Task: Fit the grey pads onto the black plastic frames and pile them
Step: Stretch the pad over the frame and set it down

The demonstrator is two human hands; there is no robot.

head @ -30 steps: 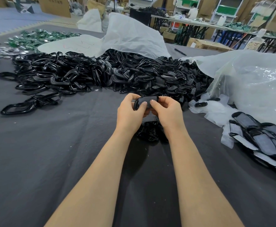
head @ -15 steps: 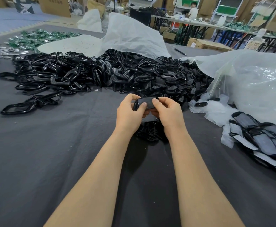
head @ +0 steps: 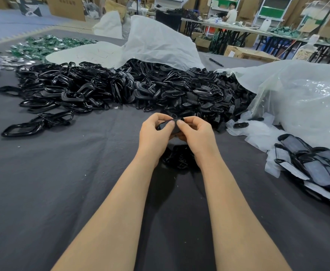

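A small black plastic frame (head: 171,125) is pinched between the left hand (head: 154,136) and right hand (head: 196,133); loose frames (head: 121,89) are heaped at twelve o'clock.

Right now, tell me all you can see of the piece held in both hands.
The held piece is small, dark, grey-black and flattish, with a thin black edge at its far end. The left hand and right hand pinch it, thumbs on top, above the grey table cloth. Fingers hide most of it.

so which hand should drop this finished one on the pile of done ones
Right hand, probably. The finished pile lies on the person's right; the left hand would have to cross over.
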